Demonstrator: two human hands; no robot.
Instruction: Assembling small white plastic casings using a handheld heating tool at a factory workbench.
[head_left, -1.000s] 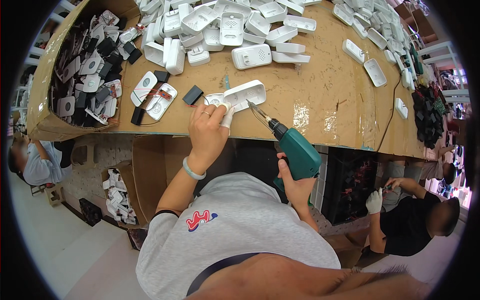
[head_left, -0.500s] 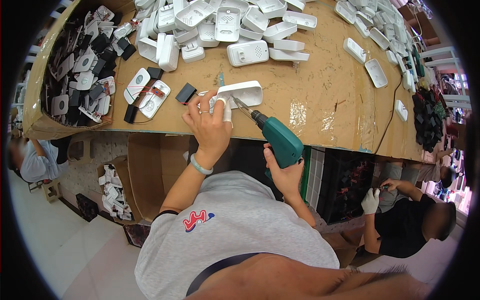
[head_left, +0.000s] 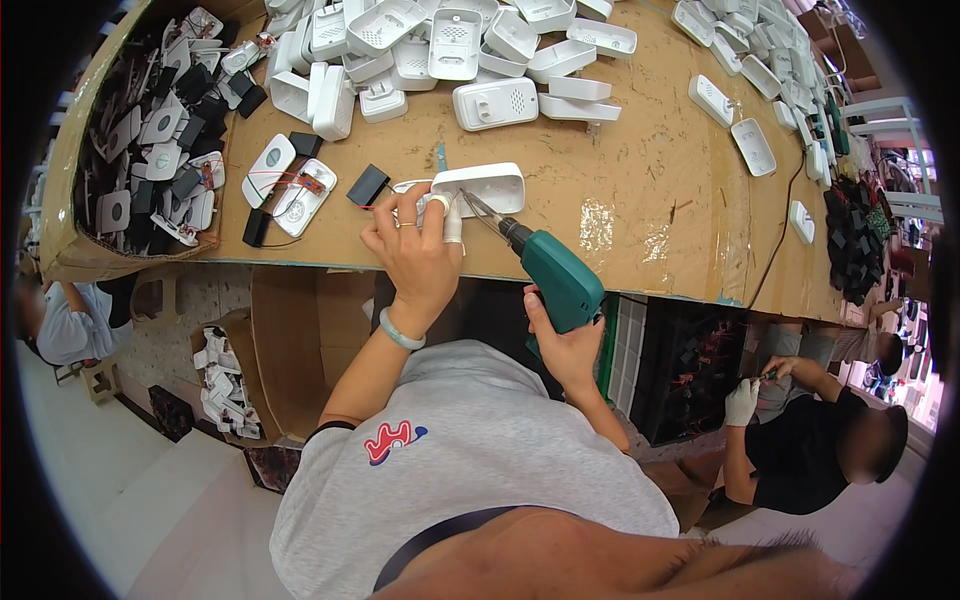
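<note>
My left hand, with white covers on some fingertips, grips the left end of a white plastic casing lying open side toward me on the cardboard-covered table. My right hand is closed round the handle of a green pistol-shaped tool. Its slim metal tip reaches into the casing beside my left fingertips; what it touches there is too small to tell. A black box-shaped part on a red wire lies left of my left hand. Further left rests a white casing half with a small red circuit board and thin wires.
A cardboard box of white and black wired parts stands at the left. White casings are heaped at the back, more at the far right. A dark cord crosses the right side. A co-worker sits at the lower right.
Hands, casing and tool have hardly moved. The green tool sits very slightly further left, its tip still in the casing.
</note>
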